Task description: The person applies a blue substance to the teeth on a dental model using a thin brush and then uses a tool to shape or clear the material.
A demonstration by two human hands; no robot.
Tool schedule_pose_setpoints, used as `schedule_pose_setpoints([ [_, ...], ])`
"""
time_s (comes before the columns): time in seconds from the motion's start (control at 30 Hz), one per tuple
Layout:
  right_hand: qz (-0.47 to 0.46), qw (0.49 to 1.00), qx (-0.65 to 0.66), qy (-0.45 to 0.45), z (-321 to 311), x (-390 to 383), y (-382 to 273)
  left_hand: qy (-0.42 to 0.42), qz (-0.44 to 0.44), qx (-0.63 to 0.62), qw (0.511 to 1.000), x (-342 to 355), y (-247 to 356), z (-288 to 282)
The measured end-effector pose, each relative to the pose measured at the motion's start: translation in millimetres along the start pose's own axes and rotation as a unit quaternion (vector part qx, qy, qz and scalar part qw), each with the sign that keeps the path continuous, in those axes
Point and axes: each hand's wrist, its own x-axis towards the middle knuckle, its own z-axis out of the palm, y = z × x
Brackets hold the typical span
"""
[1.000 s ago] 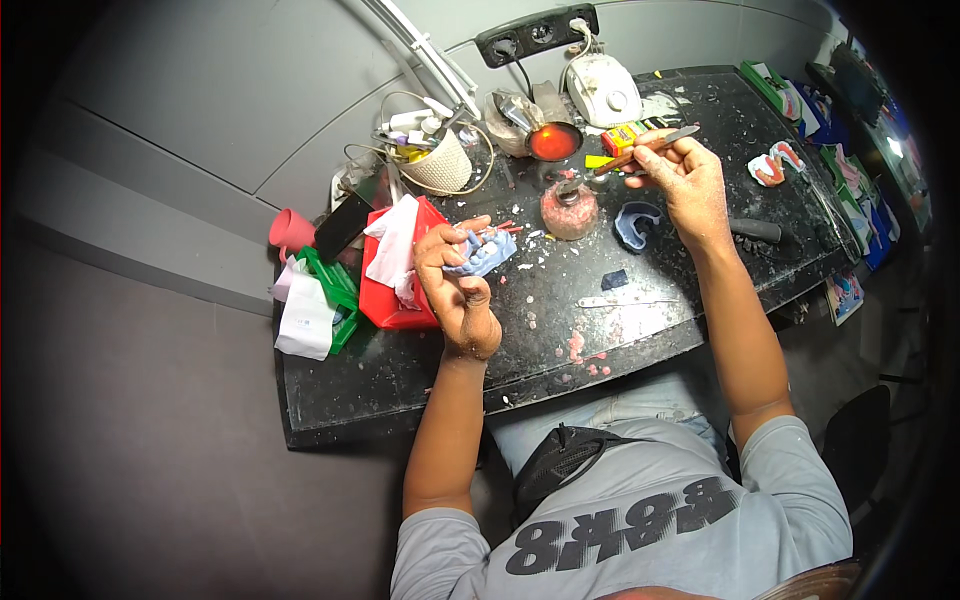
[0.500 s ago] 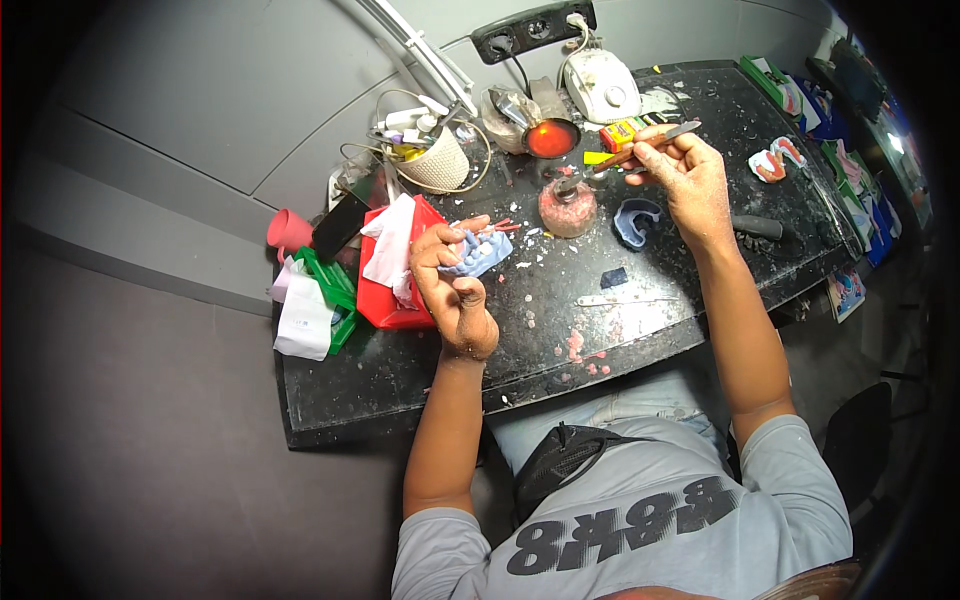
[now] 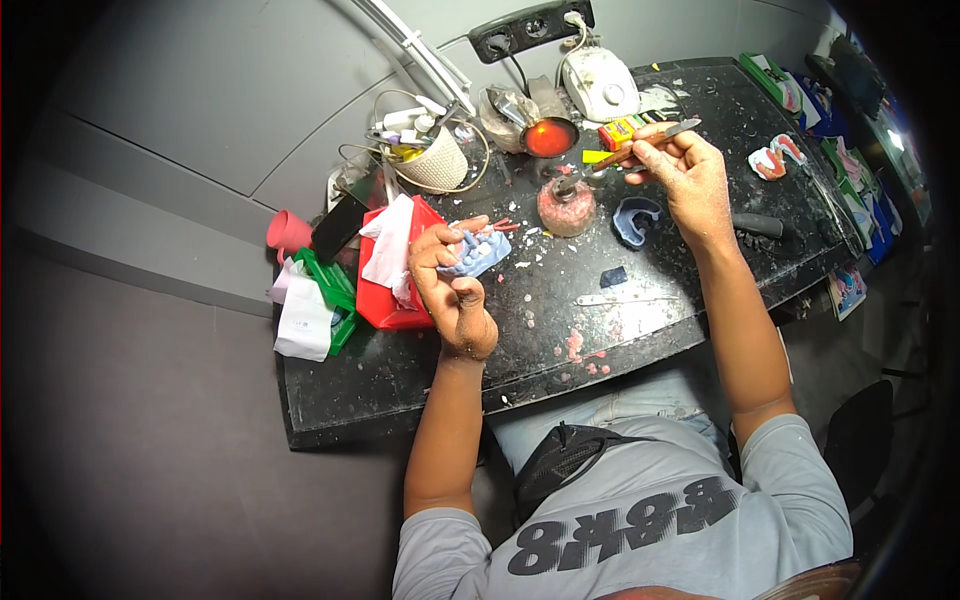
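Note:
My left hand (image 3: 452, 300) has its fingers curled around a blue dental model (image 3: 480, 254), held up beside the red box. Thin pink sticks show just behind the model. In my right hand (image 3: 692, 185) a wax knife (image 3: 618, 158) with a brown handle is pinched between thumb and fingers. Its far end points left and down, toward the top of a round glass burner (image 3: 567, 210) with pink matter in it. Whether the tip touches the burner, I cannot tell. A dark blue horseshoe-shaped dental piece (image 3: 636, 222) lies on the bench, right of the burner.
A red box (image 3: 385, 300) with white tissue and a green box (image 3: 342, 312) stand at the left. Behind are a woven cup (image 3: 440, 160) of tools, a pan glowing orange-red (image 3: 550, 138) and a white control unit (image 3: 600, 85). A pink-and-white denture model (image 3: 768, 165) lies right. Wax crumbs litter the black bench (image 3: 420, 385).

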Motion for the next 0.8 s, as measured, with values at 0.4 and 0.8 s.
schedule_pose_setpoints([
  [0.4, -0.01, 1.0, 0.011, 0.003, -1.4, 1.0, 2.6, 0.005, 0.001, -0.006, 1.0, 1.7, 3.8, 2.8],
  [0.8, 0.062, 0.996, -0.007, -0.058, -4.0, 0.4, -2.3, 0.007, -0.018, -0.026, 0.999, -1.5, 0.1, 0.8],
])
